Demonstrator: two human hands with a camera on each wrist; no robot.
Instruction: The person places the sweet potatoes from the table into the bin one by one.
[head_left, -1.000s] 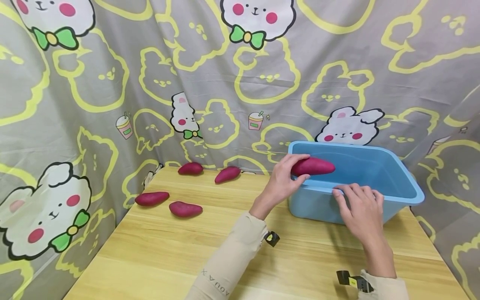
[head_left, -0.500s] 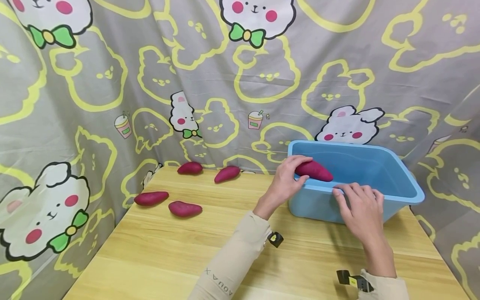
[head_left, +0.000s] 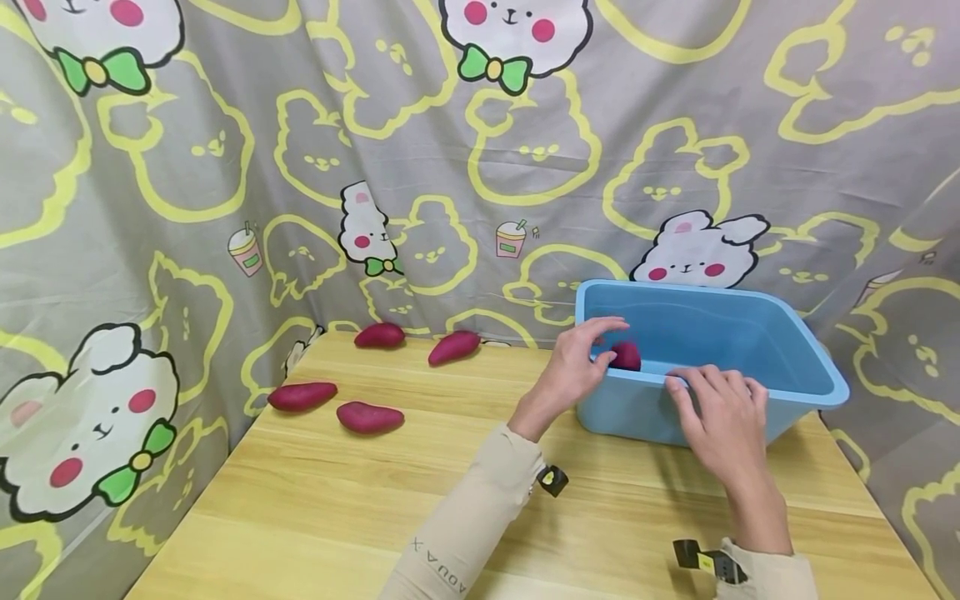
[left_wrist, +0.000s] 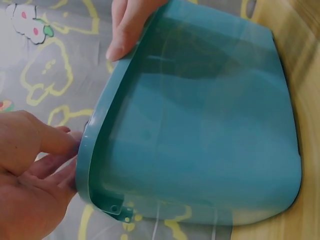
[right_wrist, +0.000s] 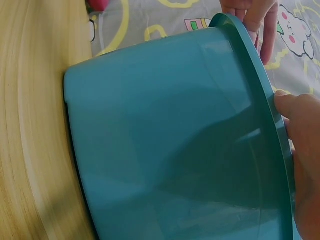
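Observation:
A blue plastic bin [head_left: 637,408] stands at the right of the table. Just inside its near left rim, part of a purple-red sweet potato [head_left: 627,357] shows, apart from the fingertips; the bin wall hides its lower part. My left hand [head_left: 567,371] is over the bin's left corner, thumb and fingers spread with nothing between them. My right hand [head_left: 723,421] grips the near rim, fingers hooked over it and thumb outside. The right wrist view also has this right hand [right_wrist: 305,145] at the rim.
Several sweet potatoes lie on the table's left: one at back left [head_left: 379,336], another beside it [head_left: 454,348], one at the left edge [head_left: 302,397] and one nearer [head_left: 370,417]. A patterned grey curtain [head_left: 420,150] hangs behind the wooden table [head_left: 315,508].
The sweet potato in my left hand has tilted down, left the fingers and dropped lower into the bin. The left hand's fingers have spread. My right hand has stayed on the rim.

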